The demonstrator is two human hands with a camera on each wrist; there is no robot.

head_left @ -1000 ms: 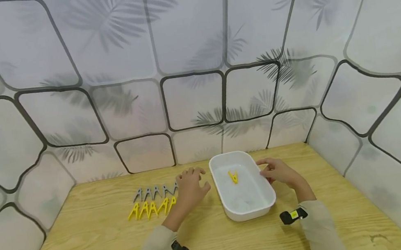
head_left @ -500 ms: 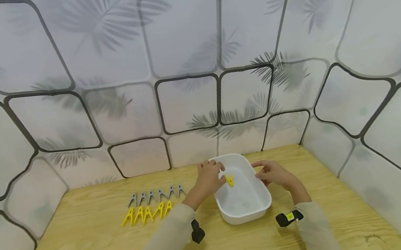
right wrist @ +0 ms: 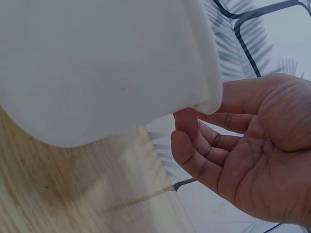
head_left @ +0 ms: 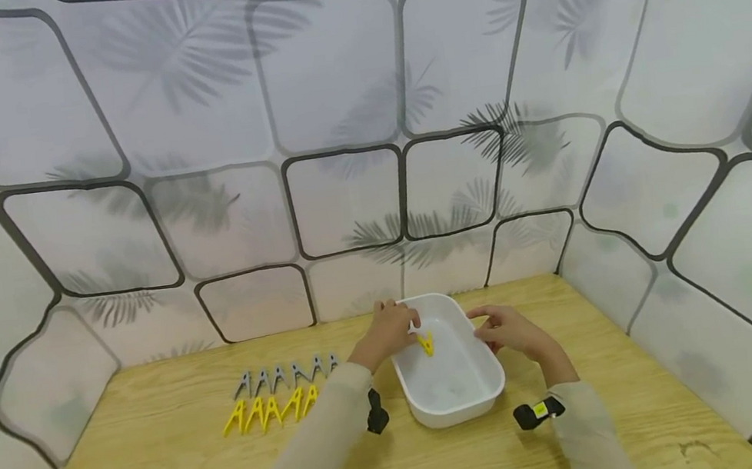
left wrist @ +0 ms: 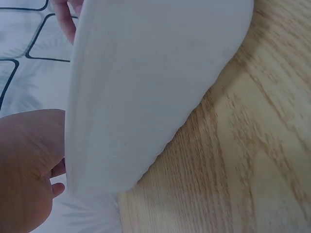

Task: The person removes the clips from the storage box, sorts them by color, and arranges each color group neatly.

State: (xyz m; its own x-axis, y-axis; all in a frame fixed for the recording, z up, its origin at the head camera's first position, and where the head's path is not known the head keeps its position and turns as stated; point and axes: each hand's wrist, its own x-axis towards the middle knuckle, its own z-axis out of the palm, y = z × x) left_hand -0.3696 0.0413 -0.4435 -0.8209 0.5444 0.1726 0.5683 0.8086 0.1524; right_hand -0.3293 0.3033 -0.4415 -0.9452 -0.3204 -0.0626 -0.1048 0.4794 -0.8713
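Observation:
A white plastic tub [head_left: 458,376] stands on the table with a yellow clothespin [head_left: 426,345] inside, near its back left. My left hand [head_left: 390,329] reaches over the tub's left rim, thumb and fingers bent at the clothespin's upper end; the tub wall hides these fingertips in the left wrist view, where the back part of the hand [left wrist: 26,165] shows. My right hand [head_left: 508,329] holds the tub's right rim. In the right wrist view that hand [right wrist: 252,150] has one digit over the rim and curled fingers under the lip.
Left of the tub lie two rows of clothespins: grey clothespins [head_left: 278,378] behind and yellow clothespins [head_left: 272,413] in front. A patterned fabric wall [head_left: 354,283] borders the wooden table [head_left: 166,467] at back and sides.
My left hand has moved right from beside the grey clothespins, over the tub's rim and down to the yellow clothespin. My right hand stays at the tub's right rim. The head view has shifted slightly.

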